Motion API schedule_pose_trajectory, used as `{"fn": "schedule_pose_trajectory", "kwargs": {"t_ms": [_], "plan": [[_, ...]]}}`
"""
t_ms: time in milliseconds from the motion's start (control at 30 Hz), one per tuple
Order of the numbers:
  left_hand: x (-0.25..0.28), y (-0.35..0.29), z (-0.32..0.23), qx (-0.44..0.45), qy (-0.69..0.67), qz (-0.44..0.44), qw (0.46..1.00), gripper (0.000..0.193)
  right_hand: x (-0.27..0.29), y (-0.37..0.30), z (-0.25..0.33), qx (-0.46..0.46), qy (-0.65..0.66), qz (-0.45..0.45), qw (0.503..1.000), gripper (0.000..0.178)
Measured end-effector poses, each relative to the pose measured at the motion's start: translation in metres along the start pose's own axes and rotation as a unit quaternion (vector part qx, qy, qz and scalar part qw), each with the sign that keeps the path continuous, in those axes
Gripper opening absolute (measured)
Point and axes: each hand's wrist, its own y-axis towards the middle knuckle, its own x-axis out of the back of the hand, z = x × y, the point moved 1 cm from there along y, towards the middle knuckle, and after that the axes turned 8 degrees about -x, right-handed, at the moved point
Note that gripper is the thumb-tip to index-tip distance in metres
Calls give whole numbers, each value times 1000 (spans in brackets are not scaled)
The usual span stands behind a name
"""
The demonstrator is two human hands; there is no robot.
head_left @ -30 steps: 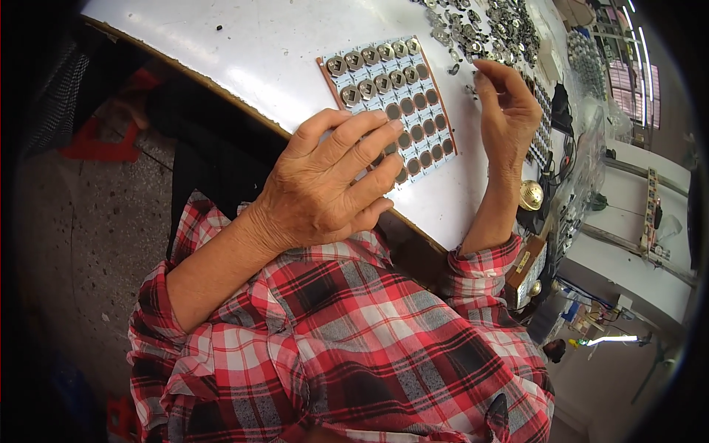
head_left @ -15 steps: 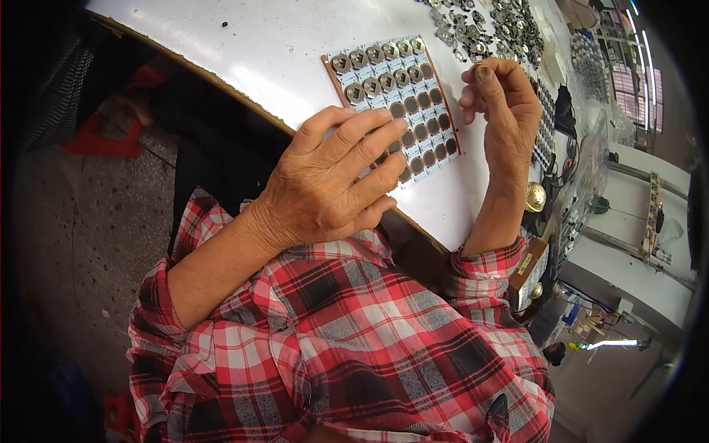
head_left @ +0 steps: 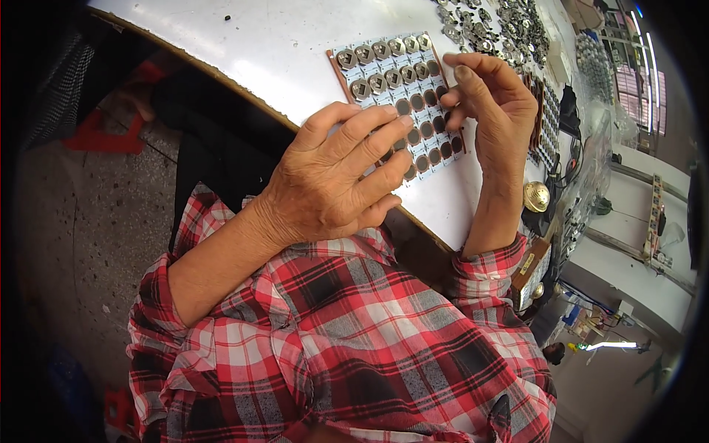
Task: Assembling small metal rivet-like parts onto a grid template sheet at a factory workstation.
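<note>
Left hand (head_left: pixel 332 173) is spread open over light-blue rectangular board (head_left: pixel 422 116) with round silver discs (head_left: pixel 380 50), flat on white table (head_left: pixel 273 52). Right hand (head_left: pixel 491 107) curls at board's right edge; can't tell if it's pinching anything.

Both hands (head_left: pixel 321 173) are at a panel (head_left: pixel 396 93) bearing metal discs (head_left: pixel 392 78).
</note>
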Motion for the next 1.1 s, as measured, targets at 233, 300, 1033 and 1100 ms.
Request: {"fn": "schedule_pose_trajectory", "kwargs": {"t_ms": [233,300,1033,1100], "plan": [[-2,0,1,-9,2,-6,1000,40,-8,4,-5,25,-39,-23,999,16],[-3,-1,1,-6,-2,-8,1000,41,-9,5,-7,35,-71,-33,996,16],[2,3,-4,8,-2,6,1000,47,-2,9,-11,102,-190,12,976,16],[2,2,-6,9,-10,13,1000,48,-1,10,-9,107,-190,21,976,16]]}}
